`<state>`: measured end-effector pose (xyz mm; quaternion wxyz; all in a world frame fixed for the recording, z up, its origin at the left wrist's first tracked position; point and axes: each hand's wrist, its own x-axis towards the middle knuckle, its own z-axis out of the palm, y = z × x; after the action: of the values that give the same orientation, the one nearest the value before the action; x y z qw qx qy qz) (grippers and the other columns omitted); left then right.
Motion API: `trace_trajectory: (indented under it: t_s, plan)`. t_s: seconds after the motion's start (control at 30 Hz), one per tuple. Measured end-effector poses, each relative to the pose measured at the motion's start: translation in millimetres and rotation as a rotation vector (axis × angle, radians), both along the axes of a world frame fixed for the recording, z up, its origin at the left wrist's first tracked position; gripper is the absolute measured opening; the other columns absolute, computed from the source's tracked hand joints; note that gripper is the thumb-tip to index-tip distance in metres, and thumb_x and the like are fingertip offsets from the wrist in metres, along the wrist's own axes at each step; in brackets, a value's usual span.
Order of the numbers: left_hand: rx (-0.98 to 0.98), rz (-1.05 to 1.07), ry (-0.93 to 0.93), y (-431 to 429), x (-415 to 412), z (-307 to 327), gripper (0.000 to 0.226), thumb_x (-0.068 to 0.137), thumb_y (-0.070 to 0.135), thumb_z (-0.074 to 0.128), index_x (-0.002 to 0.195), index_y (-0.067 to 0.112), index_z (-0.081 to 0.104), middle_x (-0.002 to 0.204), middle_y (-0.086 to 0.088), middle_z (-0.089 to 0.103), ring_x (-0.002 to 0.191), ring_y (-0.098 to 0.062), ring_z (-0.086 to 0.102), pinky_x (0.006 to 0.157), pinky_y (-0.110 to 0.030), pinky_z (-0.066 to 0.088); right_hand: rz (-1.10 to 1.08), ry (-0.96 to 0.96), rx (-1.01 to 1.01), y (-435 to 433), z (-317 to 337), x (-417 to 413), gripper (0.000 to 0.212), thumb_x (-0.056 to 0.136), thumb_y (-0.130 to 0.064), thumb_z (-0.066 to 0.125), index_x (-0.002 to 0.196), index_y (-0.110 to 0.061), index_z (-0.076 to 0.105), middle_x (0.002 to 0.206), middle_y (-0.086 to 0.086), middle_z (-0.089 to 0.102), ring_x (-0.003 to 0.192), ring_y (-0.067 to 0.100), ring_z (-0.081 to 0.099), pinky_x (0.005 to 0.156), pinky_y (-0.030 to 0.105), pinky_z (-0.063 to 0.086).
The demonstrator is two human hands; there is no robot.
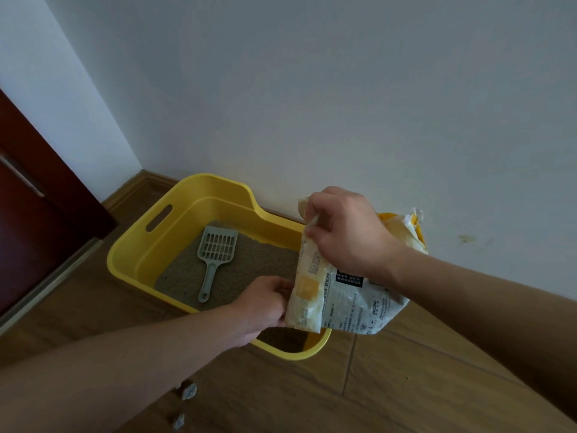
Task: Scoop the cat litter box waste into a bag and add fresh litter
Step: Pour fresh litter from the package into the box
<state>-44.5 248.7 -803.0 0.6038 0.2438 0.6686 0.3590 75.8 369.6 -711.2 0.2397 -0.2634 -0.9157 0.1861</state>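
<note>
A yellow litter box (142, 242) sits on the wooden floor against the white wall, with grey-brown litter (249, 264) spread inside. A grey slotted scoop (215, 254) lies flat on the litter, handle toward me. Above the box's near right part I hold a white and yellow litter bag (340, 301). My right hand (343, 232) grips its crumpled upper edge. My left hand (265, 304) holds the bag's lower left edge, fingers curled on it. The bag hides the right part of the box.
A dark red door (34, 207) with a metal handle stands at the left. A wooden skirting board (150, 179) runs along the wall. Two small crumpled white scraps (189, 392) lie on the floor near my left forearm.
</note>
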Motion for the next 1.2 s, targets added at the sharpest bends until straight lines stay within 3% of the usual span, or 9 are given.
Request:
trace_trajectory:
  t_s: [0.37, 0.47, 0.6, 0.8, 0.93, 1.07, 1.2]
  plan:
    - [0.031, 0.003, 0.014, 2.2, -0.2, 12.0, 0.038, 0.092, -0.011, 0.049, 0.107, 0.021, 0.066, 0.101, -0.006, 0.077, 0.102, -0.025, 0.072, 0.093, -0.052, 0.056, -0.031, 0.012, 0.005, 2.7, 6.4, 12.2, 0.01, 0.076, -0.007, 0.07, 0.077, -0.013, 0.062, 0.083, 0.002, 0.06, 0.074, 0.018, 0.054, 0.067, 0.031, 0.043]
    - [0.047, -0.01, 0.029, 2.0, 0.4, 16.5, 0.045, 0.091, -0.012, 0.048, 0.119, 0.02, 0.062, 0.103, -0.007, 0.077, 0.101, -0.026, 0.072, 0.092, -0.053, 0.056, -0.042, 0.019, 0.009, 2.1, 9.4, 17.7, 0.011, 0.075, -0.005, 0.069, 0.076, -0.013, 0.061, 0.082, 0.002, 0.06, 0.073, 0.016, 0.052, 0.064, 0.024, 0.039]
    - [0.056, 0.022, 0.057, 1.5, 0.7, 19.3, 0.067, 0.087, -0.014, 0.054, 0.142, 0.022, 0.042, 0.105, -0.014, 0.075, 0.097, -0.029, 0.073, 0.088, -0.055, 0.057, -0.055, 0.024, 0.006, 0.8, 14.0, 26.4, 0.012, 0.075, -0.004, 0.068, 0.075, -0.013, 0.059, 0.079, 0.0, 0.057, 0.068, 0.011, 0.047, 0.063, 0.013, 0.036]
    - [0.045, 0.049, 0.065, 3.4, 5.4, 26.9, 0.073, 0.084, -0.016, 0.058, 0.142, 0.026, 0.041, 0.101, -0.013, 0.074, 0.096, -0.032, 0.072, 0.086, -0.055, 0.058, -0.059, 0.035, -0.006, -1.9, 21.6, 39.7, 0.021, 0.075, -0.004, 0.069, 0.071, -0.018, 0.055, 0.076, -0.004, 0.054, 0.066, 0.0, 0.044, 0.061, 0.009, 0.034]
    - [0.03, 0.018, 0.078, 6.2, 8.4, 30.7, 0.065, 0.085, -0.011, 0.058, 0.135, 0.028, 0.047, 0.104, -0.01, 0.075, 0.099, -0.033, 0.071, 0.075, -0.045, 0.059, -0.072, 0.042, 0.0, -3.2, 24.3, 47.5, 0.029, 0.074, -0.005, 0.071, 0.069, -0.026, 0.051, 0.072, -0.012, 0.049, 0.066, -0.004, 0.045, 0.06, 0.007, 0.033]
    - [0.031, 0.008, 0.111, 8.4, 11.4, 31.5, 0.059, 0.085, -0.008, 0.06, 0.128, 0.031, 0.05, 0.099, -0.004, 0.077, 0.1, -0.032, 0.071, 0.096, -0.057, 0.052, -0.088, 0.027, 0.0, -3.5, 26.0, 54.8, 0.03, 0.075, -0.006, 0.071, 0.069, -0.027, 0.05, 0.073, -0.013, 0.049, 0.068, -0.003, 0.046, 0.059, 0.008, 0.031]
    - [0.062, 0.024, 0.107, 12.9, 15.3, 32.7, 0.061, 0.08, -0.013, 0.057, 0.122, 0.032, 0.052, 0.097, -0.007, 0.077, 0.105, -0.035, 0.067, 0.098, -0.059, 0.05, -0.117, 0.036, 0.004, -2.1, 27.8, 62.9, 0.032, 0.076, -0.007, 0.072, 0.069, -0.028, 0.049, 0.074, -0.012, 0.049, 0.067, -0.003, 0.045, 0.058, 0.009, 0.031]
